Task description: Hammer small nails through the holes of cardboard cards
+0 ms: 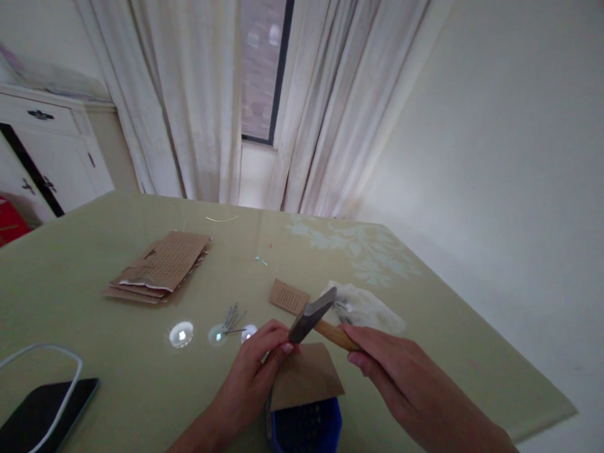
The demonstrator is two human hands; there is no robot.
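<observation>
My right hand (388, 359) grips the wooden handle of a hammer (314, 314). The steel head reaches over to the fingertips of my left hand (253, 372), whose fingers are pinched together at the far left corner of a cardboard piece (307, 378). Whatever those fingers pinch is covered by them and the hammer head. Under the cardboard is a blue plastic basket (307, 430) with a dark inside. Several loose nails (232, 320) lie on the table left of the hammer. A smaller cardboard piece with rows of holes (288, 296) lies just beyond the hammer head.
A stack of cardboard pieces (166, 262) lies at the left middle of the table (127, 357). Right of the hammer is a clear plastic bag (373, 307) with metal bits. A dark tablet (45, 428) with a white cable (71, 390) lies front left. Curtains and a wall stand behind.
</observation>
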